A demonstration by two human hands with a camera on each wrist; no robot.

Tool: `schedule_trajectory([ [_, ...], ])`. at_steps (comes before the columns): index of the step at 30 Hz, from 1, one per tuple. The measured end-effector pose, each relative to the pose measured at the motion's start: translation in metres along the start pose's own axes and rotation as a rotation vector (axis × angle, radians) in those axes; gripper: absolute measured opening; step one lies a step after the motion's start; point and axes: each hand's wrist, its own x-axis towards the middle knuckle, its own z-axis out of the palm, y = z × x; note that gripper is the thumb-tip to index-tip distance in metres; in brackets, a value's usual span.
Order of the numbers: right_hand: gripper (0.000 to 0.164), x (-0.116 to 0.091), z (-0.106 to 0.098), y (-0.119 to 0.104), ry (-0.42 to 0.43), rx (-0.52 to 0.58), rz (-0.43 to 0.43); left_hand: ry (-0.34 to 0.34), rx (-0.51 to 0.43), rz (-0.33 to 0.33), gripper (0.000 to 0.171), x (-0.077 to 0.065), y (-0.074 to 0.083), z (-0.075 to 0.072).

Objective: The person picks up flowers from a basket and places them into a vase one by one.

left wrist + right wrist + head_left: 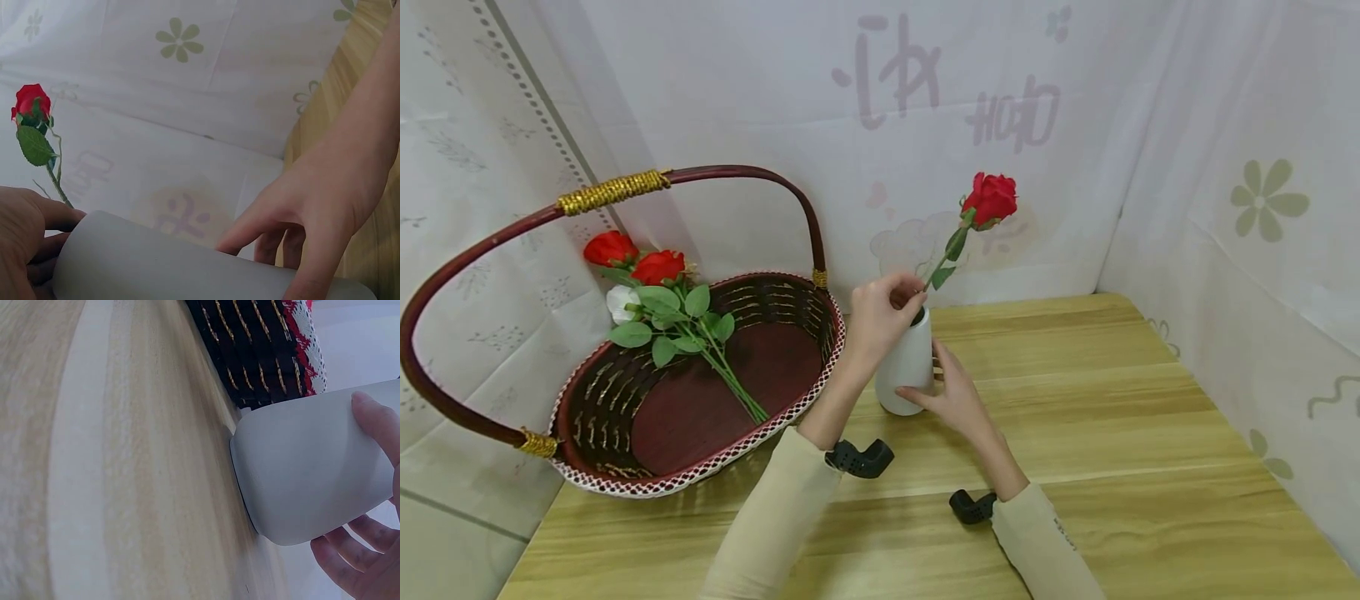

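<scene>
A white vase [904,367] stands upright on the wooden table. My right hand [953,392] grips its lower body from the right, thumb in front and fingers round the far side, as the right wrist view also shows. At the vase's mouth, my left hand [883,312] pinches the stem of a red rose [991,200]. The bloom leans up and to the right, with green leaves [956,243] along the stem. The stem's lower end is hidden behind the fingers and the rim. In the left wrist view the rose [31,103] rises beyond the left fingertips.
Left of the vase sits a dark woven basket [700,467] with a lace rim and a tall arched handle [741,172]. Red roses [658,267] and a white flower [622,304] lie in it, stems toward the right. Patterned curtains [760,100] hang behind the table [1075,400].
</scene>
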Motion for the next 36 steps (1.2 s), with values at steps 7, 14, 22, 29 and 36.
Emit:
schedule_trajectory([
  [7,0.089,0.0010,0.0010,-0.0007,-0.006,0.000,0.003,0.061,0.089,0.047,0.007,-0.0020,-0.0006,0.0009],
  [14,0.088,0.0012,0.0005,-0.0025,-0.003,-0.011,0.002,0.094,0.130,0.089,0.005,-0.0015,-0.0038,-0.0004],
  [22,0.089,0.0009,0.0004,-0.0008,-0.001,-0.020,0.000,0.068,0.148,0.088,0.006,-0.0035,-0.0076,0.0012],
  [29,0.089,0.0000,0.0002,-0.0006,-0.001,-0.013,0.007,0.050,0.162,0.094,0.006,-0.0044,-0.0080,0.0015],
  [36,0.091,-0.0003,0.0000,-0.0005,0.002,-0.019,0.008,0.051,0.180,0.118,0.006,-0.0055,-0.0097,0.0018],
])
